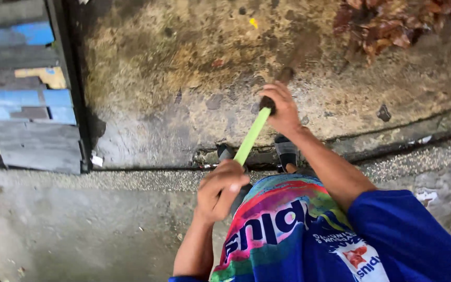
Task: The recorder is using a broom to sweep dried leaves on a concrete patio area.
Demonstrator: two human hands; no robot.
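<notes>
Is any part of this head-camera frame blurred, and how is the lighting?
Head view: the far end of the green handle past the right hand smears into motion blur; both hands, the left hand included, stay fairly sharp; light is flat and dim, without glare; the dry leaves look soft.

- A white scrap (97,160), like a small label, lies on the ground at the foot of the dark post, well left of the left-hand fingers (234,180).
- No packages, signs or screens show.

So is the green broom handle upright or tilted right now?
Tilted. The green handle slants from the left hand up to the right hand.
</notes>
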